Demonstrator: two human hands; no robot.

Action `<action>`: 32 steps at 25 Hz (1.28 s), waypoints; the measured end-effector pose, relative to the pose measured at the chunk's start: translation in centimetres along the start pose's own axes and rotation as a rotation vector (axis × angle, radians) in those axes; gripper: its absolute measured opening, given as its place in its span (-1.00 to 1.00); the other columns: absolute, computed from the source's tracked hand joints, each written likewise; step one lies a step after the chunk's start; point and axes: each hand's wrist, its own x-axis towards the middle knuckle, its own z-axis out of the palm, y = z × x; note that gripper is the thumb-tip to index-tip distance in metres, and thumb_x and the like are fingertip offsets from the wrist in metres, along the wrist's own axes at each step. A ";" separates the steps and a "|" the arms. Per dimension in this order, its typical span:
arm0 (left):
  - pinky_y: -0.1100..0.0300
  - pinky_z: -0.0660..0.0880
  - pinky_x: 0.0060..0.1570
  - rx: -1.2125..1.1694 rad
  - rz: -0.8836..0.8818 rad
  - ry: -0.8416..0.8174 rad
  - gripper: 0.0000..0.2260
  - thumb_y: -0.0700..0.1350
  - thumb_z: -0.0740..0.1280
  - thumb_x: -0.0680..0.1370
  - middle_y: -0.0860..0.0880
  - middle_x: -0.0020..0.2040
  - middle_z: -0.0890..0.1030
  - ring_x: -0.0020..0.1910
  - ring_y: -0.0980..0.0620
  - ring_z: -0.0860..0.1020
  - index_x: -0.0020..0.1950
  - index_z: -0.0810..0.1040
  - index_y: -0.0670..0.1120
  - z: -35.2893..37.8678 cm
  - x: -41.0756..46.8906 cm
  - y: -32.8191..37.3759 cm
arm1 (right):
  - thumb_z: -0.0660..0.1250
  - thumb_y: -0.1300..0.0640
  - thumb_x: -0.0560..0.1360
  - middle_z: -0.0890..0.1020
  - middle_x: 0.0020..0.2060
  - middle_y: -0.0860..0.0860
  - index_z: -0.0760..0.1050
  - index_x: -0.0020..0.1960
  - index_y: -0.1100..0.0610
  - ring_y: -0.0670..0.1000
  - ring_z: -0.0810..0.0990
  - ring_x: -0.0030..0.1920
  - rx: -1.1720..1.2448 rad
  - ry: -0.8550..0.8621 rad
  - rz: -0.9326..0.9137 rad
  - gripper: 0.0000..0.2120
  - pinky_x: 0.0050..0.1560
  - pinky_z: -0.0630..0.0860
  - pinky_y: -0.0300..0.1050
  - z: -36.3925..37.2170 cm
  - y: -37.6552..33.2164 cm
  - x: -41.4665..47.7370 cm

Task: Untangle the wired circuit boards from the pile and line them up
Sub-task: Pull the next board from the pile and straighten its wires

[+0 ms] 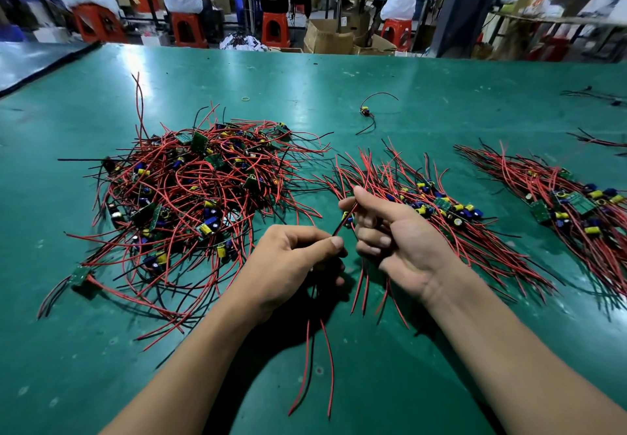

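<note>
Near centre, right of the tangled red-and-black pile (190, 197), the left hand (291, 258) pinches and the right hand (397, 237) clenches the limp, light leads (339, 227) of a small wired circuit board (348, 220), likely safest held near its fragile solder joints.

My right hand (390, 231) hides most of the board (348, 220) at frame centre, and my left hand (291, 258) swallows part of its wires (331, 366). The far-right row (576, 204) runs off the frame's edge.

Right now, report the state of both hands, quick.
Left hand: closed, pinching red and black wires.
Right hand: closed, gripping a wired circuit board by its leads.
</note>
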 end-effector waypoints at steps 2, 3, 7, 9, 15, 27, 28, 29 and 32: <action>0.21 0.56 -0.34 -0.020 -0.003 -0.011 -0.83 -0.24 0.38 0.53 -0.25 -0.31 0.62 -0.40 -0.10 0.62 -0.14 0.61 -0.37 -0.2 0.0 0.1 | 0.37 0.02 0.42 0.29 -0.47 -0.08 0.63 -0.17 0.19 -0.16 0.14 -0.62 0.084 0.014 0.012 -0.77 -0.57 0.08 -0.33 -0.1 -0.6 0.0; 0.20 0.56 -0.34 -0.024 0.000 -0.015 -0.83 -0.24 0.38 0.53 -0.26 -0.31 0.62 -0.40 -0.11 0.62 -0.13 0.61 -0.38 -0.2 0.0 0.1 | 0.36 0.03 0.43 0.28 -0.47 -0.08 0.63 -0.19 0.19 -0.16 0.14 -0.63 0.127 0.028 0.011 -0.78 -0.57 0.07 -0.33 -0.3 -0.9 -0.1; 0.21 0.55 -0.33 0.000 0.016 -0.028 -0.83 -0.24 0.39 0.52 -0.23 -0.32 0.62 -0.41 -0.09 0.62 -0.14 0.61 -0.37 -0.2 0.0 0.0 | 0.28 0.06 0.57 0.28 -0.45 -0.07 0.66 -0.26 0.18 -0.16 0.13 -0.61 0.204 0.074 0.002 -0.67 -0.53 0.05 -0.31 -1.1 -1.9 -0.1; 0.19 0.56 -0.32 0.004 0.020 -0.027 -0.83 -0.23 0.39 0.52 -0.22 -0.32 0.63 -0.40 -0.10 0.62 -0.14 0.62 -0.36 -0.2 -0.1 0.1 | 0.28 0.07 0.55 0.29 -0.44 -0.07 0.66 -0.26 0.19 -0.15 0.14 -0.61 0.247 0.064 0.013 -0.69 -0.53 0.08 -0.30 -1.1 -1.9 -0.1; 0.17 0.56 -0.33 -0.019 -0.014 -0.036 -0.83 -0.22 0.39 0.52 -0.23 -0.31 0.62 -0.40 -0.11 0.60 -0.15 0.62 -0.34 -0.2 -0.2 0.1 | 0.34 0.07 0.48 0.33 -0.43 -0.08 0.64 -0.14 0.18 -0.16 0.16 -0.61 0.255 0.052 -0.040 -0.80 -0.57 0.12 -0.33 -1.3 -1.1 0.3; 0.16 0.57 -0.33 -0.145 -0.068 -0.057 -0.76 -0.13 0.42 0.44 -0.24 -0.28 0.62 -0.38 -0.09 0.61 -0.11 0.61 -0.34 -0.6 -0.1 -0.1 | 0.53 0.17 0.45 0.66 -0.34 -0.13 0.64 -0.20 0.05 -0.20 0.53 -0.36 -0.408 0.511 -0.654 -0.90 -0.25 0.44 -0.27 -2.2 0.2 1.2; 0.15 0.58 -0.32 -0.149 -0.055 -0.028 -0.76 -0.13 0.41 0.46 -0.24 -0.25 0.64 -0.36 -0.09 0.63 -0.09 0.62 -0.33 -0.5 -0.1 -0.1 | 0.54 0.14 0.45 0.65 -0.32 -0.11 0.66 -0.17 0.06 -0.18 0.51 -0.36 -0.419 0.506 -0.642 -0.93 -0.24 0.43 -0.23 -2.3 0.1 1.1; 0.14 0.61 -0.29 -0.151 -0.050 0.000 -0.77 -0.12 0.39 0.50 -0.24 -0.22 0.66 -0.32 -0.09 0.65 -0.06 0.63 -0.31 -0.5 -0.1 0.0 | 0.53 0.11 0.46 0.64 -0.30 -0.11 0.67 -0.12 0.06 -0.16 0.49 -0.36 -0.406 0.496 -0.630 -0.94 -0.24 0.41 -0.22 -2.3 0.0 1.0; 0.05 0.60 -0.12 -0.176 -0.074 0.068 -0.69 0.03 0.32 0.56 -0.21 -0.09 0.70 -0.16 -0.12 0.70 0.08 0.60 -0.21 -0.3 0.2 0.3 | 0.47 0.04 0.53 0.61 -0.29 -0.15 0.67 -0.07 0.06 -0.14 0.43 -0.36 -0.348 0.483 -0.619 -0.91 -0.26 0.36 -0.23 -1.9 -0.3 0.6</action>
